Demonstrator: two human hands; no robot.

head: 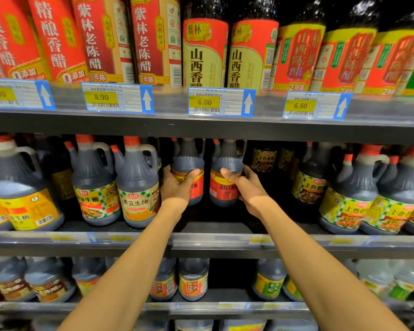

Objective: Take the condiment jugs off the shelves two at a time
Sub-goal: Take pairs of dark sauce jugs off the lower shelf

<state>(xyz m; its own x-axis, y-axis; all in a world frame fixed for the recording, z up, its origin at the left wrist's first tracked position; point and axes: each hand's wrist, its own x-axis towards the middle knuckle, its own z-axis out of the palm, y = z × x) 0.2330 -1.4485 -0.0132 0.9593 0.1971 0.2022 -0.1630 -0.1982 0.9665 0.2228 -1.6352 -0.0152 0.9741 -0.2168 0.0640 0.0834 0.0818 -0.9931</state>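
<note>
**Two jugs gripped deep on the middle shelf, many more left**

Two dark condiment jugs stand side by side toward the back of the middle shelf, and each is gripped by one hand; the left hand is wrapped around the left jug at its label, thumb across the front; the right hand is closed round the right jug in the same way, thumb on the red label and fingers round the far side. Both arms reach in over the shelf's front rail; whether the jugs' bases rest on the shelf or are just lifted cannot be told, since the space under them is dark.

As to progress, a gap shows in front of and around the held pair, where the shelf lies bare between the yellow-labelled jugs on the left and the handled jugs on the right; that suggests some of this section is already cleared, though that is a judgement only. The present pair seems grasped but not yet drawn out past the rail; so this step looks about midway.

Much appears left; rows of jugs fill both flanks of the middle shelf, the lower shelf carries more dark jugs, and tall vinegar bottles crowd the top shelf above the price tags. The upper shelf edge sits close over the caps, so the pair will likely need drawing straight forward.
</note>
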